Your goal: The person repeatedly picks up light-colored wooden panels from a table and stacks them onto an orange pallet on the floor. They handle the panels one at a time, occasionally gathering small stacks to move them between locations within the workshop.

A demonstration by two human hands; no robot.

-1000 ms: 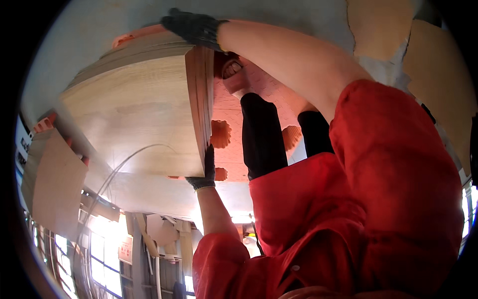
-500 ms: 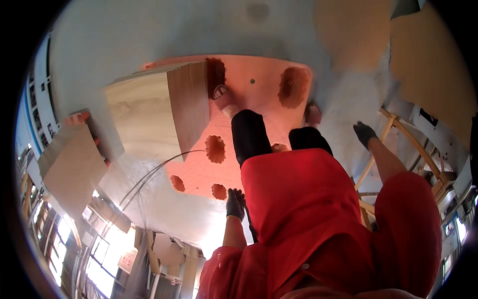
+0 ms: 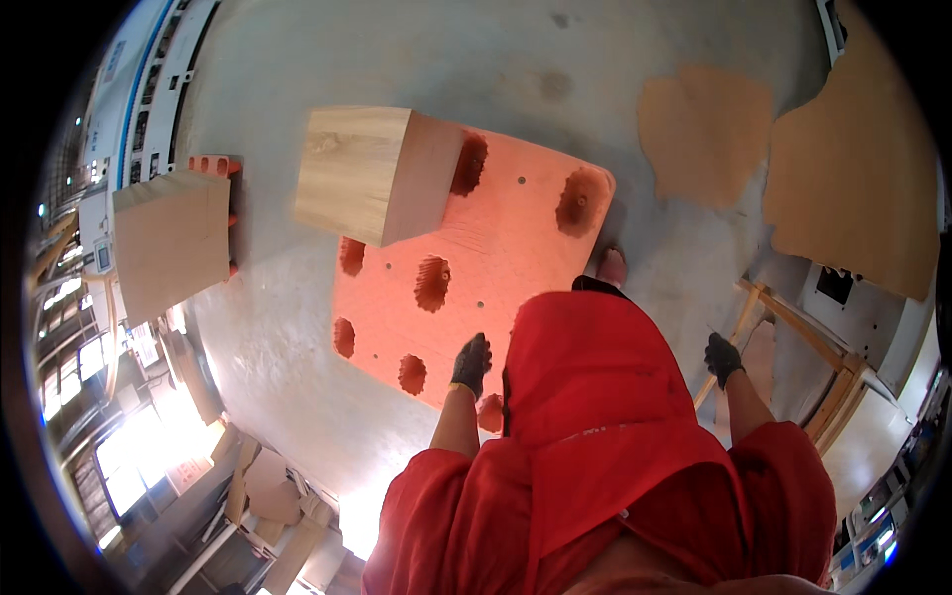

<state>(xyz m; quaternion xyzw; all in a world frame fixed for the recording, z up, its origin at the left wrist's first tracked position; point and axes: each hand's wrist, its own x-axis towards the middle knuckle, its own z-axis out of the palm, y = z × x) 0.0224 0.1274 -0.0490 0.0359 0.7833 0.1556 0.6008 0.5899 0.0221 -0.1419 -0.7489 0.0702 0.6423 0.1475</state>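
My left hand [image 3: 472, 364], in a dark glove, hangs over the near part of an orange plastic pallet [image 3: 426, 327]. Its fingers are loosely bent and hold nothing that I can see. My right hand [image 3: 723, 357], gloved too, hangs out to the right above the floor, beside a wooden frame [image 3: 793, 322]. The fingers there are loosely curled, with nothing plainly in them. A block-shaped stack of wood-grain panels [image 3: 347, 169] sits on the pallet's far left part, touched by neither hand. Several dark, ribbed hollows mark the pallet's top.
To the left, another panel stack [image 3: 174, 248] rests on an orange pallet [image 3: 213, 165]. Brown sheets [image 3: 704, 134] lie on the grey floor [image 3: 446, 50] at the far right. A long white machine [image 3: 139, 109] lines the far left. Offcuts [image 3: 270, 486] lean at the lower left.
The view has turned and drawn back, so more of the pallet shows. My left foot, earlier on the pallet beside the stack, is now hidden. My right hand has come closer to my body.
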